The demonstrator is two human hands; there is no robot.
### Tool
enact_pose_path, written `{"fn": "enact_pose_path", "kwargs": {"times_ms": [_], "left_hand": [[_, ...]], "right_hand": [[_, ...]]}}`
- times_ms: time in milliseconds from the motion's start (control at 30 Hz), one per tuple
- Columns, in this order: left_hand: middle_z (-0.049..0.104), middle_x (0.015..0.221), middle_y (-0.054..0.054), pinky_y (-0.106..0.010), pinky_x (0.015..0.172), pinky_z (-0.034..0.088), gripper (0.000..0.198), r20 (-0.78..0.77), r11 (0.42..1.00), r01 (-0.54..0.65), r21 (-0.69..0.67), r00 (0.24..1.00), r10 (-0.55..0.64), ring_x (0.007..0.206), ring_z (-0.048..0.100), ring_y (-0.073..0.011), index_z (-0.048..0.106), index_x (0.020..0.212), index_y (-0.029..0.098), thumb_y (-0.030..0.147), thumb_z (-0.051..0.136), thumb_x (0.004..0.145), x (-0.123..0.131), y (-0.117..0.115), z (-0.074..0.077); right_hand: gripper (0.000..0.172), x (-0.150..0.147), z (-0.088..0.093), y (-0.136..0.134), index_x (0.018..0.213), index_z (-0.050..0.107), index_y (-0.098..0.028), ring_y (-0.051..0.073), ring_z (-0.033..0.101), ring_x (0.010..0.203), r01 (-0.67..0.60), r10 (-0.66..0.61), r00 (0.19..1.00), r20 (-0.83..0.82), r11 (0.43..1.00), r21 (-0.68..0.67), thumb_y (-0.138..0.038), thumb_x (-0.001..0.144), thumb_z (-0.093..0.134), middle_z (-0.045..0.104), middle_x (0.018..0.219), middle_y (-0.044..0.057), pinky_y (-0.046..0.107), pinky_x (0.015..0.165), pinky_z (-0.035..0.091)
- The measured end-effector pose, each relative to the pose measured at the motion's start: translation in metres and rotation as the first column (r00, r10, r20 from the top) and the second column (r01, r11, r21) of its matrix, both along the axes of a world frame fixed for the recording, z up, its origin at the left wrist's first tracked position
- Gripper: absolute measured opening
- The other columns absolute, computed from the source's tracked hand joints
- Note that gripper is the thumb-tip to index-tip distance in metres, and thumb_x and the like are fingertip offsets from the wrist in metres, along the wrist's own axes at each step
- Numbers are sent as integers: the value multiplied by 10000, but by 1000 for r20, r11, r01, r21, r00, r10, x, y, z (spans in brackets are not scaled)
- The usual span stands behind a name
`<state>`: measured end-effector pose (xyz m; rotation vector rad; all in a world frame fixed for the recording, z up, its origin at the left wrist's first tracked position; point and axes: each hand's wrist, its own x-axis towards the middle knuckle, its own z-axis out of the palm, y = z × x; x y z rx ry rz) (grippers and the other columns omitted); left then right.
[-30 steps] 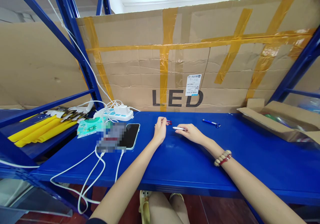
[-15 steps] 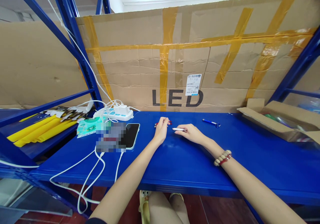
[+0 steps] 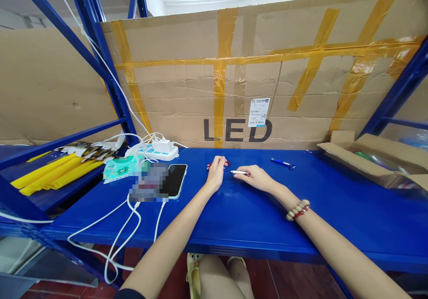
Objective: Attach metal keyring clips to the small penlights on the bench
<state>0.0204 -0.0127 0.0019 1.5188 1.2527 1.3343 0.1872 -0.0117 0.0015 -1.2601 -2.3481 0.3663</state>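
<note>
My left hand [image 3: 217, 172] is closed over a red pen [image 3: 228, 162], and only the pen's ends show past the fingers. Just to its right, my right hand [image 3: 257, 177] has its fingers closed round a white and silver pen [image 3: 238, 172] whose tip points left. Both hands rest low over the blue tabletop [image 3: 254, 223], apart from each other. Farther right lies a blue pen [image 3: 282, 163], untouched. A beaded bracelet [image 3: 298, 210] circles my right wrist.
A phone [image 3: 176, 181] lies at the left with white cables [image 3: 138, 221] hanging off the front edge. Behind it sit a power strip [image 3: 169, 153] and a green packet [image 3: 117, 169]. An open cardboard box [image 3: 371, 172] stands at right. A taped cardboard sheet [image 3: 187, 98] forms the back.
</note>
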Motion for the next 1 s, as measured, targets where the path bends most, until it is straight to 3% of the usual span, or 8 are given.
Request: {"fn": "enact_pose_path", "kwargs": {"times_ms": [633,800,1000], "left_hand": [[594,756,-11,-257,767,404,243,50,998,20,63,998,-23,758,539,-133,500,720,187,331,368,864,1,8,-11],[588,769,-15,-256,764,401,245,39,998,23,57,999,-25,762,534,-134,501,729,185,336,362,864,1,8,-11],[583,760,-13,-258,762,399,244,31,998,21,56,999,-23,754,535,-134,498,730,187,329,357,869,1,7,-10]], "right_hand": [[345,0,0,0,837,647,-220,135,536,627,-18,18,1000,-2,1000,-1,-505,840,451,646,726,2,230,556,320],[356,0,0,0,762,627,-212,129,522,603,-15,15,1000,4,1000,6,-516,833,456,625,676,-6,227,539,307],[337,0,-1,1,813,641,-219,131,531,621,-23,23,1000,-9,1000,-1,-498,839,454,641,714,0,227,548,313]]}}
